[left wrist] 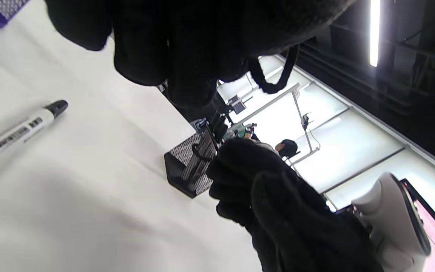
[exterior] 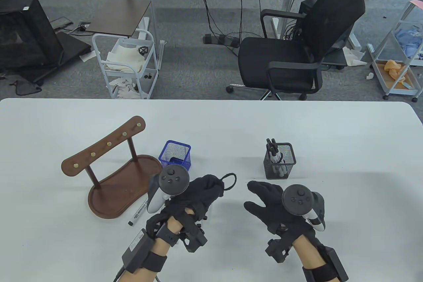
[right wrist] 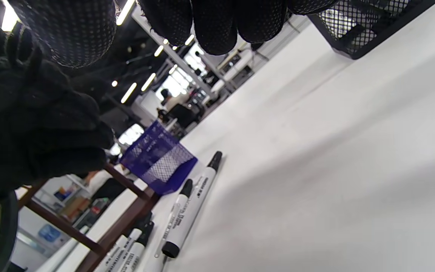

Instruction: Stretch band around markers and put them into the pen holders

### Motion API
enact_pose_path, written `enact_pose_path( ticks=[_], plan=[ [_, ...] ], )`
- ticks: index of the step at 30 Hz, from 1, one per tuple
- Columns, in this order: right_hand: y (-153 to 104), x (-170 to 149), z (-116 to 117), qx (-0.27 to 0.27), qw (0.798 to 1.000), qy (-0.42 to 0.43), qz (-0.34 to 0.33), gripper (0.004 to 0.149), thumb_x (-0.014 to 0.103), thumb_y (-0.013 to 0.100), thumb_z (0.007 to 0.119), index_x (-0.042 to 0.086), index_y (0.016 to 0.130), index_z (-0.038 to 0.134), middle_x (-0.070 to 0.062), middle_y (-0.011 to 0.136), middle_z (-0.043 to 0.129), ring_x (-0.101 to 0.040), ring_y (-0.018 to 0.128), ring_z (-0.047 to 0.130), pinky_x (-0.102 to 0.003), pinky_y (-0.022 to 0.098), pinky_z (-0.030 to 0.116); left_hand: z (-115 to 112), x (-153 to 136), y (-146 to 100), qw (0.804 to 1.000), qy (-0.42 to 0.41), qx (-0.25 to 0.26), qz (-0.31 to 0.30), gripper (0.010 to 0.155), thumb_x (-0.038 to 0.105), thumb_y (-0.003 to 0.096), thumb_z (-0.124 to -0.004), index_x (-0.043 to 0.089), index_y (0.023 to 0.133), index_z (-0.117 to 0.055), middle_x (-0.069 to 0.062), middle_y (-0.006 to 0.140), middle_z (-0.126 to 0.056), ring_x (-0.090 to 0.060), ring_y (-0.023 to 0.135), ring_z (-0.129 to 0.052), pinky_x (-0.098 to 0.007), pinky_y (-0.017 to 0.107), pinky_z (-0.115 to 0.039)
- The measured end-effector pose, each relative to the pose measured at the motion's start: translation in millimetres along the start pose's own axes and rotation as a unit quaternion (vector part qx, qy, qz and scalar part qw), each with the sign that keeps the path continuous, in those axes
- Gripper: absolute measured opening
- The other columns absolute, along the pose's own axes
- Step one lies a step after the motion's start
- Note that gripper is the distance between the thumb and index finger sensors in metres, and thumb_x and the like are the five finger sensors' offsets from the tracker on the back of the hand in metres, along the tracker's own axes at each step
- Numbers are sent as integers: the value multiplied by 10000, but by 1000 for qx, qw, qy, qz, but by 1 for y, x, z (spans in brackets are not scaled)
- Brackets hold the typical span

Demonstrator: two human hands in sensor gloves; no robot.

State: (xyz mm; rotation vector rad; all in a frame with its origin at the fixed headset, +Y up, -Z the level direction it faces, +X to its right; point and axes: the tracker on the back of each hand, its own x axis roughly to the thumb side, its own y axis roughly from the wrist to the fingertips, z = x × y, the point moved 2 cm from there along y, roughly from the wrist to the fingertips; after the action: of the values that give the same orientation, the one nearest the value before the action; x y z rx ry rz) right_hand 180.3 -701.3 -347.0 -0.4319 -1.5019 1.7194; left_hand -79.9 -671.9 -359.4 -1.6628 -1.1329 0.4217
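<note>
We found the black band (exterior: pixel 228 181) looped up beside the blue pen holder (exterior: pixel 175 155). White markers (right wrist: pixel 191 206) with black caps lay flat near that holder. The black pen holder (exterior: pixel 279 161), well to its right, contained upright markers (exterior: pixel 273 152).

left hand (exterior: pixel 198 196) pinching black band (exterior: pixel 228 181), right hand (exterior: pixel 271 201) spread

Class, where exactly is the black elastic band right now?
In the table view the band loops out of the left hand, which grips it above the table between the blue holder and black holder.
</note>
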Motion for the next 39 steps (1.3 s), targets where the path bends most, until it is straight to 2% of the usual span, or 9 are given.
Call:
enact_pose_path(
  ticks=[8,16,20,24,28,35,37,39],
  plan=[
    [-1,-4,-8,16,996,91,-17,704,517,479,785,202,1073,577,-108,1113,644,-418,977,586,-627,746,475,-30,0,17,997,14,-73,-5,379,313,622,-718,111,936,-782,-190,957,-926,-493,963,-774,-698,707,-591],
    [-1,-6,-10,2,995,99,-14,565,455,499,792,218,999,677,-60,998,769,-380,919,687,-611,735,526,-46,2,27,994,19,-103,-9,379,315,620,-722,118,937,-783,-175,966,-925,-500,973,-757,-702,711,-582],
    [-1,-7,-12,-1,995,104,-14,434,400,519,790,236,919,750,-31,922,831,-357,884,737,-606,729,549,-50,-1,31,994,11,-107,-7,376,319,621,-722,124,935,-789,-174,968,-925,-500,972,-761,-702,711,-582],
    [-1,-8,-10,13,992,124,-17,374,382,528,788,243,875,772,-28,891,852,-359,873,748,-609,725,553,-52,-5,34,995,0,-99,-2,373,327,621,-722,126,926,-799,-166,959,-933,-494,969,-768,-698,711,-587],
    [0,-10,-8,30,986,161,-19,356,377,540,773,235,866,783,-40,892,857,-369,870,751,-616,720,552,-51,-7,37,998,-13,-69,0,369,338,620,-722,136,917,-807,-148,950,-943,-471,963,-788,-686,711,-603],
    [1,-12,-8,36,985,170,-18,347,377,544,765,231,858,789,-48,878,864,-375,865,752,-621,717,549,-54,-7,39,997,-31,-65,-6,377,370,623,-721,209,960,-778,-139,1017,-900,-481,978,-770,-689,719,-588],
    [1,-12,-8,35,985,170,-18,346,376,544,765,228,856,791,-50,876,866,-375,865,751,-621,717,549,-55,-7,40,997,-28,-74,-12,409,369,622,-720,183,985,-751,-124,1039,-882,-485,988,-755,-695,722,-574],
    [1,-12,-8,36,985,169,-17,348,377,543,767,226,855,794,-49,872,869,-376,862,755,-623,715,550,-56,-6,40,996,-32,-76,-14,496,385,619,-727,139,1046,-673,-164,1082,-820,-500,1002,-724,-707,729,-548]
  ],
)
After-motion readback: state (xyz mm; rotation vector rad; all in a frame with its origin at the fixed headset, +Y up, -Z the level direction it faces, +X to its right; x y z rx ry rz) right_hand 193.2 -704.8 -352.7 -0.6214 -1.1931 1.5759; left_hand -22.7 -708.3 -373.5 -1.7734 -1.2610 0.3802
